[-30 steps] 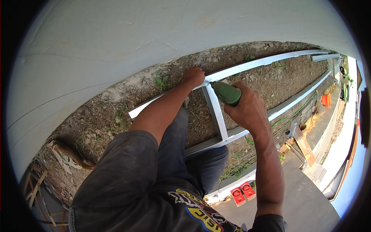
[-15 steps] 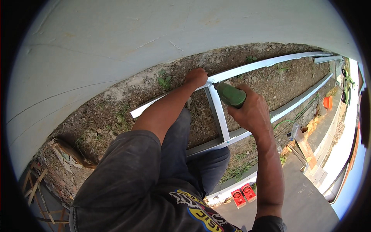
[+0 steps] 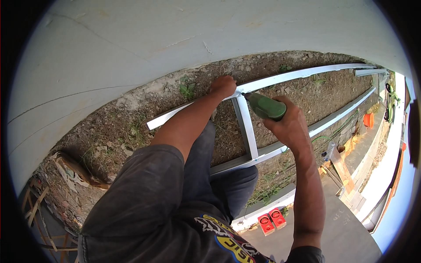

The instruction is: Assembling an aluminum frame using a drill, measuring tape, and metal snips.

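Jutting from the right grip (image 3: 291,126), a green drill (image 3: 266,106) faces metal framing (image 3: 272,82).

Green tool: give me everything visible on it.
The green tool has a smooth, rounded body, apparently plastic, tapering to a dark nose. The right hand grips it from behind, hiding the handle and any trigger. It points up-left in the view, nose at the joint of crossbar and upper rail. Whether the tip touches metal, or is running, I can't tell.
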Available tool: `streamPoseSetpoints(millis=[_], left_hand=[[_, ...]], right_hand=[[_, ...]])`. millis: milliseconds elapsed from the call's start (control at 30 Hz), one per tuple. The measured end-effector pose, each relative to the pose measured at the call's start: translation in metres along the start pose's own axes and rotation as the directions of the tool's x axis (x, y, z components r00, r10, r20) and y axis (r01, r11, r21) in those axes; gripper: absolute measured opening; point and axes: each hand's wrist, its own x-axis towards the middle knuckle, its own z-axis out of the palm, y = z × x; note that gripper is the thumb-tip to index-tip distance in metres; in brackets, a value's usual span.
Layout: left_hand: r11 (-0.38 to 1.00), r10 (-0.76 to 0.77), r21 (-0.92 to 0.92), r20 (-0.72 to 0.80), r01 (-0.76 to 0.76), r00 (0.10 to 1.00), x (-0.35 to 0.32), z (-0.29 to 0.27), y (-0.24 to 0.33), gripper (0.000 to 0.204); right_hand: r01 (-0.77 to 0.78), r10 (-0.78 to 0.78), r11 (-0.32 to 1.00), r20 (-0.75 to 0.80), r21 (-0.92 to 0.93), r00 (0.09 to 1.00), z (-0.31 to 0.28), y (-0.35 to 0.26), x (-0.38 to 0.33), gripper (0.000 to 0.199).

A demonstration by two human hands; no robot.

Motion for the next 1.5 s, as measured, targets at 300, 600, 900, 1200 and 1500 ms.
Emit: streamPoseSetpoints(millis=[300,600,900,1200,1500], left_hand=[[0.999,-0.03,-0.028,0.031,0.031,0.999,-0.004,-0.007,0.005,0.04],[0.999,-0.023,-0.037,0.036,0.025,0.999,-0.007,-0.009,0.005,0.039],[1.0,0.007,0.02,0.04,-0.008,0.999,0.004,0.001,0.0,0.036],[0.999,0.016,0.028,0.025,-0.017,1.0,0.002,0.0,0.002,0.035],[0.994,0.071,0.081,0.046,-0.075,0.996,0.003,0.0,0.0,0.034]], right_hand=[[0.007,-0.005,0.993,-0.017,0.122,1.0,0.003,0.014,-0.005,0.055],[0.03,-0.03,0.999,0.0,0.043,1.0,0.006,0.009,-0.008,0.056],[0.051,-0.05,0.998,0.044,-0.044,0.998,0.003,0.004,-0.005,0.054],[0.04,-0.035,0.993,0.055,-0.11,0.998,0.0,-0.006,0.0,0.051],[0.031,-0.027,0.994,0.041,-0.107,0.999,0.003,-0.009,-0.008,0.052]])
